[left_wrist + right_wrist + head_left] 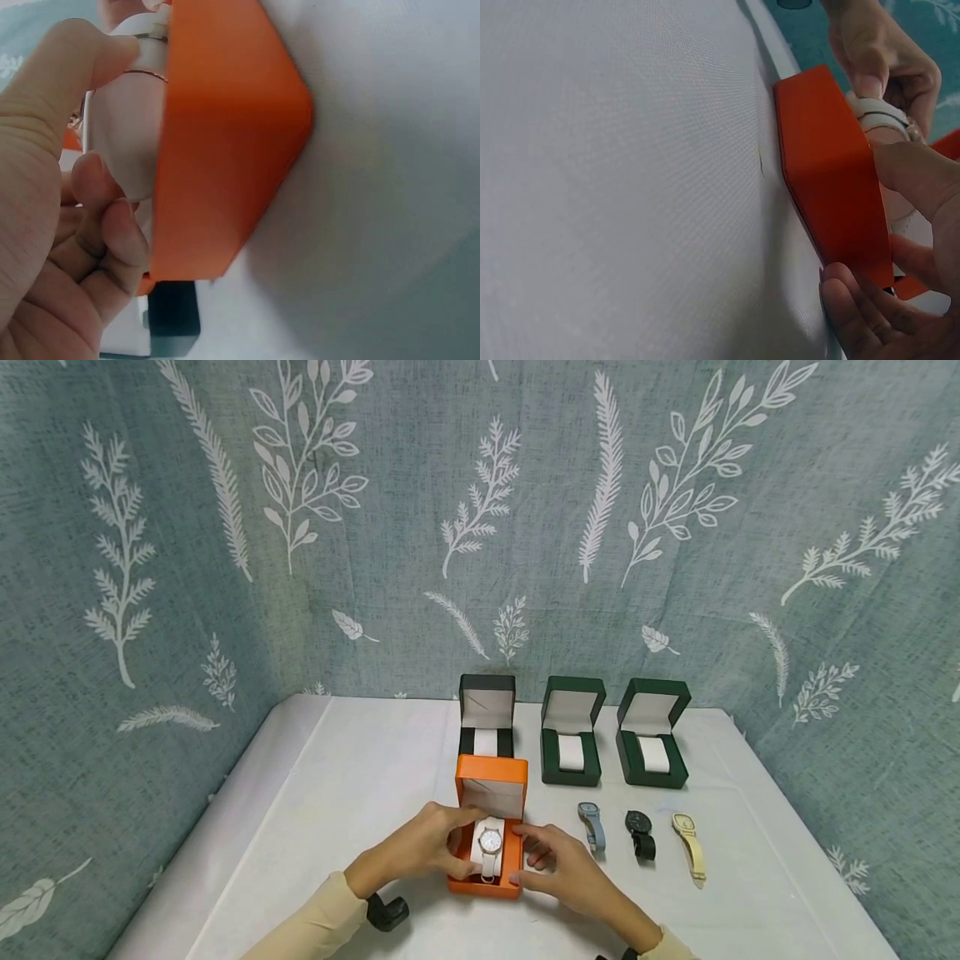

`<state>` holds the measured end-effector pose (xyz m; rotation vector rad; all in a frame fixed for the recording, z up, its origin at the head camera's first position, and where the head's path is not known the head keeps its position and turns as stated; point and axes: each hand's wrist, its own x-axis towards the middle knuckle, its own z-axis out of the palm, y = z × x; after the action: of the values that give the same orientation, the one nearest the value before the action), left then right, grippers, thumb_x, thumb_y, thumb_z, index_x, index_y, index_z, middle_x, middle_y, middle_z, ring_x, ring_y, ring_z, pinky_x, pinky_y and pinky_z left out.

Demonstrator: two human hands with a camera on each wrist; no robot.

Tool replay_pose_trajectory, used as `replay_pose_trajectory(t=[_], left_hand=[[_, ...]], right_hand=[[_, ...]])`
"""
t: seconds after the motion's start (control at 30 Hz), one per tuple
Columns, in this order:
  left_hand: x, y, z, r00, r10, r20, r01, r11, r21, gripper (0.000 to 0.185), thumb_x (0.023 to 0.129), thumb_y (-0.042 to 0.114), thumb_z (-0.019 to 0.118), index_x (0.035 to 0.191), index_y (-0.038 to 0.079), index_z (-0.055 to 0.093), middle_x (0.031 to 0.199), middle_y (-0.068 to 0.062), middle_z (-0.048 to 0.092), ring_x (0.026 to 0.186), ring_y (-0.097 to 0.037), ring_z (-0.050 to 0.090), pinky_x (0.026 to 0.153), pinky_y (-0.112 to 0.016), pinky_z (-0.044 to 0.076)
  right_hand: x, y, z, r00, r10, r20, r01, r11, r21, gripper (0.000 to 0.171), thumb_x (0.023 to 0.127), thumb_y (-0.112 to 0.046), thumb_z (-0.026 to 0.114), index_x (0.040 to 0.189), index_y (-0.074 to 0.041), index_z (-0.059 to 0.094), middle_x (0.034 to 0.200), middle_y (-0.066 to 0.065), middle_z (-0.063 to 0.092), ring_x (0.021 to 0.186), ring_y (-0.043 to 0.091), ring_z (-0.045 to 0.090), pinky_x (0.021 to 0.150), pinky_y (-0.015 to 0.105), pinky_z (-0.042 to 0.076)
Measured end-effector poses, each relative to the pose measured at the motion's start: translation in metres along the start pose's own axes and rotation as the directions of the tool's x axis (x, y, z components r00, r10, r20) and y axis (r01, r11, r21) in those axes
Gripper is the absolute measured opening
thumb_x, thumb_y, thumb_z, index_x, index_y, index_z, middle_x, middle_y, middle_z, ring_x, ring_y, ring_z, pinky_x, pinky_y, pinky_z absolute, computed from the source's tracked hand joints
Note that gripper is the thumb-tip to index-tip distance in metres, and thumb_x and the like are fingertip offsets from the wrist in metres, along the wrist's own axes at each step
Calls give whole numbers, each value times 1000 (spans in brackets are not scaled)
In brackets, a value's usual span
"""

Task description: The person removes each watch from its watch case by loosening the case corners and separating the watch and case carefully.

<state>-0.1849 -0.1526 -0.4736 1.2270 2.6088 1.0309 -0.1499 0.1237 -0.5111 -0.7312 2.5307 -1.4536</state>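
An open orange watch box (491,767) stands at the front middle of the table, its lid tilted back. Inside it sits a white cushion (124,127) with a white-strapped watch (490,842) around it, dial facing up. My left hand (429,845) pinches the cushion and watch between thumb and curled fingers at the box's left side. On the other side, my right hand (562,870) grips the box's right wall, with the thumb at the front and the fingers farther back. In the right wrist view, the thumb crosses the orange rim (832,172).
Behind are a black watch box (487,683) and two dark green ones (572,777) (654,777), lids up, each with a white cushion. To the right lie a blue watch (592,827), a black watch (641,835) and a yellow watch (690,847). Patterned cloth (420,527) hangs behind.
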Motion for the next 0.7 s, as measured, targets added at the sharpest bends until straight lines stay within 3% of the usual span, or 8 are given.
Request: replay_pose_trajectory(t=[0.17,0.4,0.57,0.7], left_hand=[[0,3,-6,999,-7,-39,5,999,-39,60,76,19,89,131,6,69,64,11,48,57,3,41,51,-15,35],[1,5,-6,999,-9,-49,7,1000,-23,58,75,26,89,128,12,71,64,12,46,58,3,39,51,-15,33],[1,6,-6,998,-6,-55,4,1000,-21,57,76,29,90,127,11,71,62,13,44,56,3,38,51,-15,32],[0,7,-7,998,-5,-59,3,999,-35,58,78,29,89,129,8,70,61,16,48,55,4,42,50,-15,36]], right_hand=[[1,0,-1,1000,-7,-3,7,1000,-12,63,87,-32,85,140,-5,62,107,1,63,89,16,63,80,27,56],[3,-3,-3,999,-37,-9,37,999,-16,63,85,-32,86,138,-7,64,108,4,63,88,18,64,78,28,56],[4,-12,-9,997,-65,-51,63,996,-56,75,78,-38,90,141,-11,59,117,9,63,93,20,64,81,31,58],[7,-23,-10,993,-104,-58,102,994,-31,89,75,-39,92,150,-13,51,125,10,60,103,24,64,89,34,57]])
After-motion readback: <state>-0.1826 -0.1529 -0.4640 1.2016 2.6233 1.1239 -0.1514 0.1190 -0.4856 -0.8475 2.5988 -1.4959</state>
